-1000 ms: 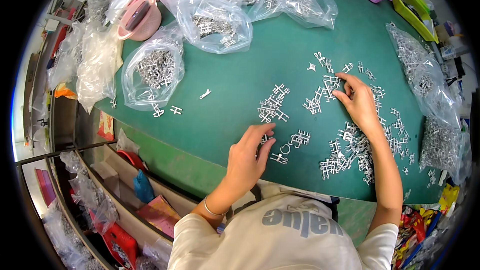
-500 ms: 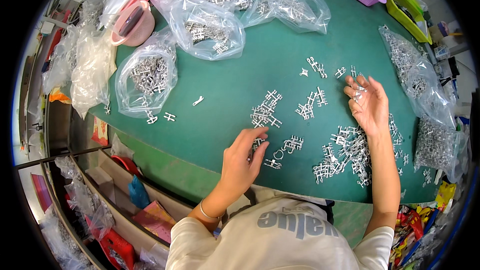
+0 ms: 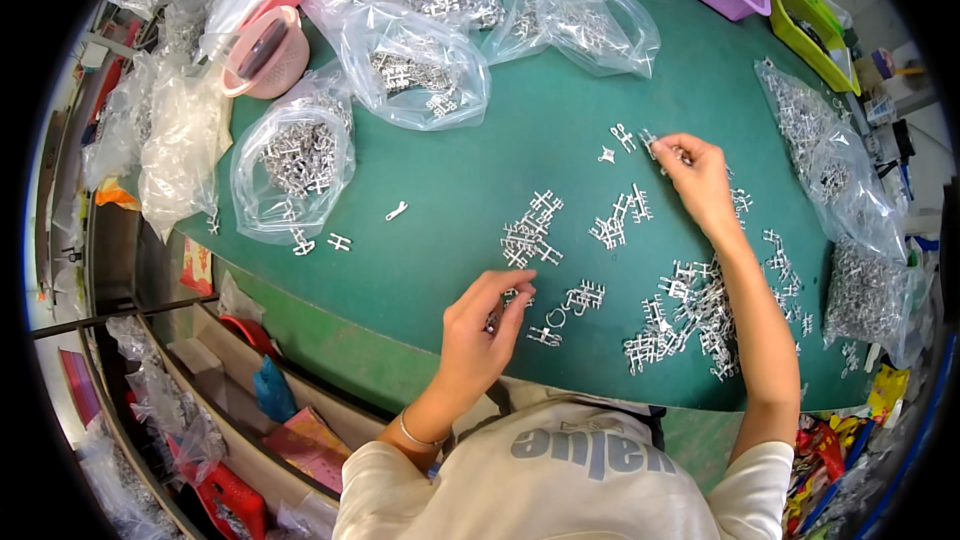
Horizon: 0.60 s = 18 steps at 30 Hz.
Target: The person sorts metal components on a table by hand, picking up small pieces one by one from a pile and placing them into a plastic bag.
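Head view: small silver metal-looking pieces with branching prongs (image 3: 700, 310) lie heaped and scattered on the green counter (image 3: 450, 190), the largest heap beside the right forearm (image 3: 757, 305). The right hand (image 3: 697, 180) has its fingers pinched on a few at the far scatter; the left hand (image 3: 478, 330) curls its fingers around others. They look light, stiff and slightly slick, best gripped across the middle bar, as prongs may snag. Beyond sit clear plastic bags (image 3: 248, 195) of similar pieces.
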Motion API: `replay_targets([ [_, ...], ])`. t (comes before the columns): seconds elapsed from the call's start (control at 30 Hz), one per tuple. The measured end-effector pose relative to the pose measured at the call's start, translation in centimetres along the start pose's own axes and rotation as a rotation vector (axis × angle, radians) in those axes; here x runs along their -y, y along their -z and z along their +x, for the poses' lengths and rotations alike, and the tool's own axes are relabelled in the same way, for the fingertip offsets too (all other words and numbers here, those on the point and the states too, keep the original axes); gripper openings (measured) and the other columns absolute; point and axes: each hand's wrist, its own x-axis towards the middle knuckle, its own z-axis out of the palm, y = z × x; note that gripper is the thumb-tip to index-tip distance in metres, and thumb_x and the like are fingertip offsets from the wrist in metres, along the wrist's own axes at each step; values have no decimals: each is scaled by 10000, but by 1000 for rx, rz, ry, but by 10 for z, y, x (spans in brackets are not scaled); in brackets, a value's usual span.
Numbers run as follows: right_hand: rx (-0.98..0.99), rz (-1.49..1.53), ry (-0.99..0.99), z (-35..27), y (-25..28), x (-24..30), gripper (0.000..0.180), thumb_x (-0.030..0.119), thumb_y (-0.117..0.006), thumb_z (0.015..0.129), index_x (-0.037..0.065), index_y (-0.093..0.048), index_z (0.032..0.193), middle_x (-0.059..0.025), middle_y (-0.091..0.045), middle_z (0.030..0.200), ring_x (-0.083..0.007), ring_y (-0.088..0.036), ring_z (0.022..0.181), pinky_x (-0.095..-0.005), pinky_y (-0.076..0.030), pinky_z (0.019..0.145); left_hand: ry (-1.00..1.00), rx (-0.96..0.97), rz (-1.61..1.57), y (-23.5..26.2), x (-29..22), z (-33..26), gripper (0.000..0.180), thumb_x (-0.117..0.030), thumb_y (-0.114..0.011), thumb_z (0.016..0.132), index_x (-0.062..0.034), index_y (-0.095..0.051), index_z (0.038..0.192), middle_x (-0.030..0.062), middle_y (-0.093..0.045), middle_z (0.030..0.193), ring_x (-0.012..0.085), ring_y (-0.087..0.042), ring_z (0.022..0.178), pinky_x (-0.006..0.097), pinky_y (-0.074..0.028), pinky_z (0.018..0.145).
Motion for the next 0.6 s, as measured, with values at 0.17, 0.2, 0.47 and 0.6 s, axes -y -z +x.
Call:
replay_targets([
  [0.17, 12, 1106, -405, 4, 12, 33, 147, 191, -523, 867, 46, -505, 884, -78, -569, 772, -129, -483, 510, -206, -297, 353, 69, 64, -43, 2, 0, 3, 167, 69, -535, 832, 38, -608, 979, 84, -620, 836, 73, -559, 648, 176, -405, 517],
  [0.2, -86, 1139, -461, 5, 10, 45, 152, 195, -516, 871, 47, -492, 897, -76, -553, 770, -122, -470, 507, -208, -287, 349, 64, 63, -57, 1, 1, 3, 163, 68, -533, 834, 42, -608, 977, 88, -621, 835, 81, -572, 668, 180, -419, 527],
  [0.47, -91, -432, 90, 18, -25, 24, 309, 209, -707, 754, 42, -646, 1007, -77, -572, 650, -201, -538, 539, -306, -449, 538, 76, 57, -81, 1, 3, 2, 148, 66, -530, 839, 55, -611, 963, 107, -628, 841, 119, -617, 726, 200, -457, 562],
  [0.6, -131, -528, 156, 21, -34, 20, 270, 212, -703, 756, 32, -661, 953, -90, -589, 669, -203, -550, 565, -307, -452, 541, 86, 37, -86, 1, 3, 0, 144, 62, -528, 844, 54, -613, 960, 98, -636, 832, 106, -611, 705, 194, -448, 555],
])
